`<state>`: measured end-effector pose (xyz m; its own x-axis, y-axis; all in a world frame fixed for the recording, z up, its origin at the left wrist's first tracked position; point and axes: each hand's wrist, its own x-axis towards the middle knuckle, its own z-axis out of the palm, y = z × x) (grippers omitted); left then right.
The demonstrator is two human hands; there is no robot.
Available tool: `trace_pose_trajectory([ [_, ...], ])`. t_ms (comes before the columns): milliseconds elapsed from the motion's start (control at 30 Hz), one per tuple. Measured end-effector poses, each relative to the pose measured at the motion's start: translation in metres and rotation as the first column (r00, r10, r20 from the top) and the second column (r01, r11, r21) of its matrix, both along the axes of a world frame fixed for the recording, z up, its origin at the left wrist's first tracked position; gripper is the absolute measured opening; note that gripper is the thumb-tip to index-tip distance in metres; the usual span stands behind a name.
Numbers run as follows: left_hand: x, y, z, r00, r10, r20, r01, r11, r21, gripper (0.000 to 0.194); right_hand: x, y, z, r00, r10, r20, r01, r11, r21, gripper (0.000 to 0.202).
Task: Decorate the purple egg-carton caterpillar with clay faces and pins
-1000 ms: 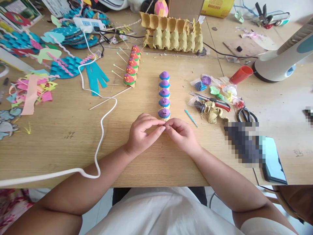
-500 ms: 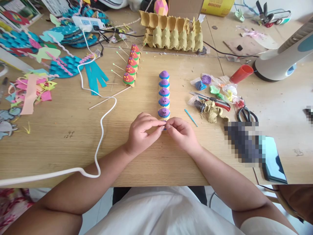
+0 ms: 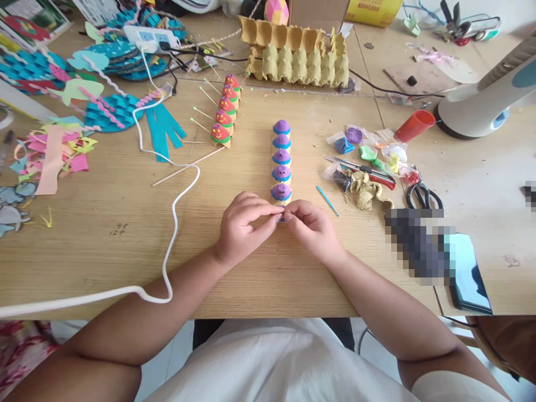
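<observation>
A strip of egg-carton cups [image 3: 281,173], capped in purple with blue rims, runs away from me down the middle of the table. Small dark bits dot several of the caps. Over the nearest cap, my left hand [image 3: 247,226] pinches thumb and index finger together. My right hand [image 3: 313,228] does the same from the other side, its fingertips meeting the left ones. Whatever lies between them is too small and too covered to make out. The fingers hide most of that nearest cap. A thin blue tool [image 3: 327,201] rests on the table right of the strip.
Left of the strip stand red-and-green cups [image 3: 224,118] with pins, near a wooden stick [image 3: 188,167]. A white cable [image 3: 174,223] crosses my left forearm. To the right lie clay packets [image 3: 368,153], a utility knife [image 3: 372,174], scissors [image 3: 424,195] and a phone [image 3: 467,273]. Egg cartons [image 3: 299,65] sit behind.
</observation>
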<state>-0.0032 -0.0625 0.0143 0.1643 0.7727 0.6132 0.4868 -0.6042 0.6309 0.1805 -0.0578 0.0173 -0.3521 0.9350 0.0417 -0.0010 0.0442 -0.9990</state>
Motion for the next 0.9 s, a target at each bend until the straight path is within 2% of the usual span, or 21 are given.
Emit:
trace_pose_trajectory([
  [267,0.0001,0.0002,-0.0001,1.000,-0.005,-0.007,0.005,0.999,0.035,0.010,-0.0003,-0.0006,-0.0020,1.000,-0.007,0.007,0.007,1.000,0.008,0.016],
  [467,-0.0002,-0.0008,0.0007,1.000,-0.013,-0.008,0.013,1.000,0.010,0.009,0.0000,0.0004,-0.0016,1.000,-0.019,0.022,0.018,1.000,0.024,0.013],
  [900,0.0001,0.0009,-0.0023,0.995,-0.009,0.098,0.019,0.994,-0.106,0.006,-0.0005,-0.0014,0.0003,1.000,-0.015,0.023,0.015,0.999,0.030,0.014],
])
